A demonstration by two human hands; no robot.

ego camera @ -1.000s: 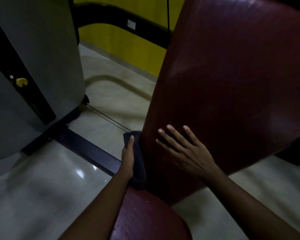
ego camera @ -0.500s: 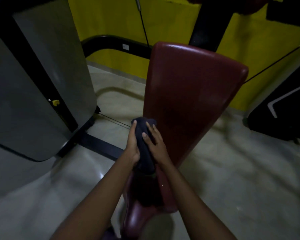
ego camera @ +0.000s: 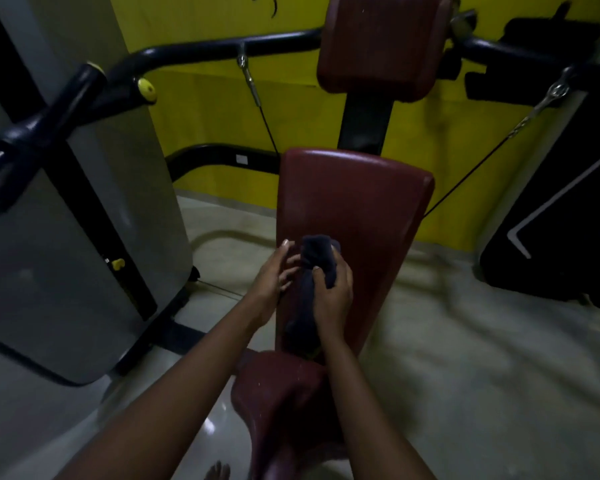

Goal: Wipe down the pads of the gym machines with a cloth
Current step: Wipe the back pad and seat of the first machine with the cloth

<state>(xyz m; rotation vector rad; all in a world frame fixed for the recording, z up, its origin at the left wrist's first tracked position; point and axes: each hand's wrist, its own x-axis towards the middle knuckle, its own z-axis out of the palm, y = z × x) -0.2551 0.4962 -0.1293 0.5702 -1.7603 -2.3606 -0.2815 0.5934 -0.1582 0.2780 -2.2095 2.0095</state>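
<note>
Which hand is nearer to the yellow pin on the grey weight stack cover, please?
The left. The left hand sits at the back pad's left edge, on the side facing the yellow pin; the right hand grips the cloth farther right, over the pad.

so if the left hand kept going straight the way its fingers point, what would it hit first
Most likely the dark blue cloth gripped by the right hand: the left hand points up and right, fingertips close beside it. Just behind lies the maroon padded backrest; depth is unclear.
</note>
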